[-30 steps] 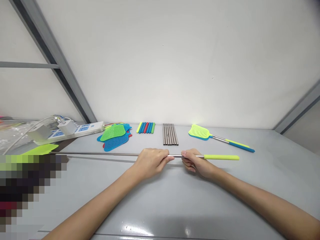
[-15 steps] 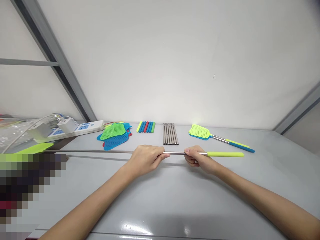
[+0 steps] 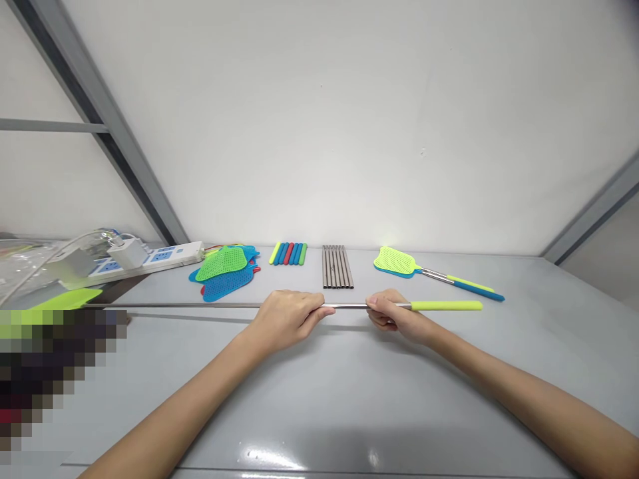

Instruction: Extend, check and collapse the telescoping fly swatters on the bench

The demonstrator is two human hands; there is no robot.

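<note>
Both hands grip one long fly swatter (image 3: 200,305) with an extended metal shaft, held level across the view above the table. My left hand (image 3: 287,320) is wrapped over the middle of the shaft. My right hand (image 3: 397,316) closes on the shaft just left of its yellow-green grip (image 3: 446,306). The yellow-green head lies at the far left, partly hidden by a pixelated patch. Behind my right hand, two shorter fly swatters (image 3: 397,261) lie with heads stacked, one yellow-green and one blue. Several metal tubes (image 3: 338,267) lie side by side behind the gap between my hands.
Several coloured handle grips (image 3: 289,253) lie in a row at the back of the grey table (image 3: 324,412). Left of them is a pile of loose swatter heads (image 3: 224,273). A white power strip (image 3: 174,256) with plugs and cables stands at the back left, beside clear plastic bags (image 3: 24,266).
The whole view has shifted slightly, so things appear a little further left. Both hands keep the same hold on the fly swatter's shaft.
</note>
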